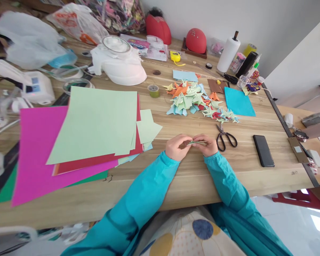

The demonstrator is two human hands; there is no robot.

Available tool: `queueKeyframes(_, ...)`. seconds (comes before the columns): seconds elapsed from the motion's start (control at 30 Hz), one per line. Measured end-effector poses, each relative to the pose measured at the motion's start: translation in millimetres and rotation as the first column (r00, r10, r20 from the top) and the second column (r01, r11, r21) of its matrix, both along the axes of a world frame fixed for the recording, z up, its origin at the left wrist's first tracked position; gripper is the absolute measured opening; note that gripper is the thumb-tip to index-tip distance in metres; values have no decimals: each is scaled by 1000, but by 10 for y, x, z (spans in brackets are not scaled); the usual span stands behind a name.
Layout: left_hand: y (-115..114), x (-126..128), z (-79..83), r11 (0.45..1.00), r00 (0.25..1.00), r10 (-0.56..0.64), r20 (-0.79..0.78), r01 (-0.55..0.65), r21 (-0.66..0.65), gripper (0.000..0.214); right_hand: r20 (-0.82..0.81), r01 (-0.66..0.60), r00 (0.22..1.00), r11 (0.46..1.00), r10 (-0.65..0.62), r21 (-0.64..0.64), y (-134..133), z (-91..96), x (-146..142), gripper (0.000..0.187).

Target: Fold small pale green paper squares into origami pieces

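A small folded piece of light green paper [197, 142] is held between my two hands, just above the wooden table. My left hand [178, 147] pinches its left end with thumb and fingers. On the other end, the fingers of my right hand [206, 145] are closed as well. The finer folds are too small to make out. Beyond my hands lies a pile of folded paper cranes [185, 100] in green, orange, blue and red. Black-handled scissors [224, 137] rest right beside my right hand, blades pointing away.
Large coloured sheets [96, 121] and smaller green squares [148, 129] lie at the left. A phone [263, 150] and a blue cloth-like square [239, 101] are at the right. Behind stand a yellow tape measure [175, 56], a white cap [122, 67] and a paper roll [228, 53].
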State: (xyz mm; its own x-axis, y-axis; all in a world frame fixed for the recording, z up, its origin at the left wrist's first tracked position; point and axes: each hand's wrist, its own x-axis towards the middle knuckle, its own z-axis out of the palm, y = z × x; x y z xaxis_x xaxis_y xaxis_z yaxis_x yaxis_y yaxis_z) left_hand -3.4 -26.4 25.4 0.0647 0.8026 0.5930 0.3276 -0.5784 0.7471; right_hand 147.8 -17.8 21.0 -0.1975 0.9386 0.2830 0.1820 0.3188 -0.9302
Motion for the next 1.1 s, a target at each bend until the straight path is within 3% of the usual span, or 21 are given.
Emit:
queueKeyframes(0.47,11,-5,-3,998,1000,-8,26,6,68,7,-55,-62,997,998,61,-21,14,-64,18,16)
queueKeyframes(0.67,9,-14,-3,999,999,-32,42,30,37,7,-61,-37,997,999,35,-20,20,-63,19,14)
queueKeyframes(0.8,11,-7,-37,984,992,-15,127,37,-172,9,-114,-7,994,996,-4,-90,24,-118,18,18)
queueKeyframes(0.93,35,18,-76,902,958,63,280,66,-427,17,-212,-54,977,968,1,-244,28,-159,-5,28)
queueKeyframes(1.1,52,17,-10,813,905,100,414,166,-559,21,-313,-143,949,941,41,-308,19,-118,-42,33)
